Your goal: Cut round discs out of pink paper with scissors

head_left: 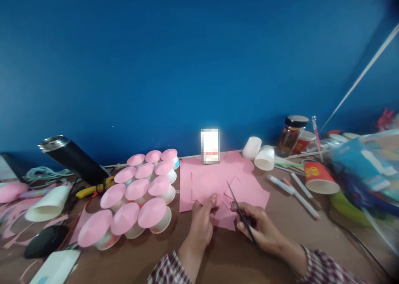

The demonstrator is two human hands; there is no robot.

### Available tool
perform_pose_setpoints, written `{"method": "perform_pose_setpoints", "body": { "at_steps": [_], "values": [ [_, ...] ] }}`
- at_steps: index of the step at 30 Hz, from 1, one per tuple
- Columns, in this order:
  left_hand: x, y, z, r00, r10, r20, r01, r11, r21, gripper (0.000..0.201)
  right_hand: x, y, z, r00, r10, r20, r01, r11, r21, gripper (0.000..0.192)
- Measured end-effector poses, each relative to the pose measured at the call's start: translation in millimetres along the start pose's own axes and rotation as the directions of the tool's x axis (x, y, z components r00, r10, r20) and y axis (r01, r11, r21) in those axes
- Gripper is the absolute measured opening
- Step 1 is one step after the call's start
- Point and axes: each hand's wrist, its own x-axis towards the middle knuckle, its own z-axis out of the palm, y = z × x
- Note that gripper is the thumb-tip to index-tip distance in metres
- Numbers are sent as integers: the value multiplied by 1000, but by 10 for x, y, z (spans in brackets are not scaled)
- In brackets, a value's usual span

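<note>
pink-topped cups (pixel 137 201) clustered at left on the surface (pixel 218 259). my left hand (pixel 202 221) pinches a pink paper piece (pixel 215 199), fingers closed on it. my right hand (pixel 260 228) is closed around scissors (pixel 241 213), blades at the paper. pink sheets (pixel 249 188) behind, red cup (pixel 319 177) far right.

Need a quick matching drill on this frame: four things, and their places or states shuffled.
Things:
1. scissors
2. glass jar
3. red cup
4. pink-topped cups

Places or states:
A. grouped in rows left of the pink paper
B. lying on its side at the right
C. held in the right hand
D. upright by the blue wall, black lid

Pairs: 1-C, 2-D, 3-B, 4-A
</note>
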Motion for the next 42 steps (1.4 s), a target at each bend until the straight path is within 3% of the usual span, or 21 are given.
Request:
{"method": "perform_pose_setpoints", "body": {
  "at_steps": [8,16,21,33,42],
  "values": [
    [-4,5,35,1000,14,-27,-12,998,60,29,12,-49,6,999,29,-15,-29,1000,-9,22],
    [9,-28,25,997,66,-35,-65,997,32,29,44,50,96,985,101,-143,-72,979,191,24],
    [-8,-11,35,997,64,-40,-64,998,17,32,83,59,145,973,178,-145,-130,948,291,31],
    [-20,-12,19,997,74,12,-75,995,69,33,64,53,169,967,218,-134,-158,921,357,35],
    [-89,35,38,996,89,-16,-87,992,90,27,60,77,159,971,215,-102,-161,909,383,36]
  ]
}}
